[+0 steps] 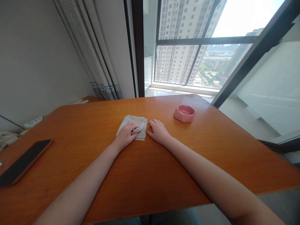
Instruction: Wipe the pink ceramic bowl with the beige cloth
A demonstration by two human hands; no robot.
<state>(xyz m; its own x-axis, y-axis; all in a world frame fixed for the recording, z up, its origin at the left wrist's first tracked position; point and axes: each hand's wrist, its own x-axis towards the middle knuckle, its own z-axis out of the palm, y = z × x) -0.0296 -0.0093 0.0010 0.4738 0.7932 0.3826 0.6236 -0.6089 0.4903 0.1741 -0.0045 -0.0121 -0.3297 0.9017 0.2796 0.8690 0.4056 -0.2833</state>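
A folded whitish cloth [131, 119] lies on the wooden table [150, 175], in front of me. My left hand [127, 134] rests on it, with the fingers closed on a fold of the fabric. Just right of the cloth, my right hand [158, 130] lies on the tabletop. Its fingers are loosely bent and apart, and I see nothing held in them. Farther to the right and back stands a pink ashtray-like dish [185, 113] with a faceted rim, untouched by either hand.
A dark flat slab like a phone [25, 162] with a brown edge lies at the table's left. A white power strip [34, 122] is beyond the left edge. Behind the table are a grey curtain [96, 53], a dark door frame [138, 47] and a large window [182, 62].
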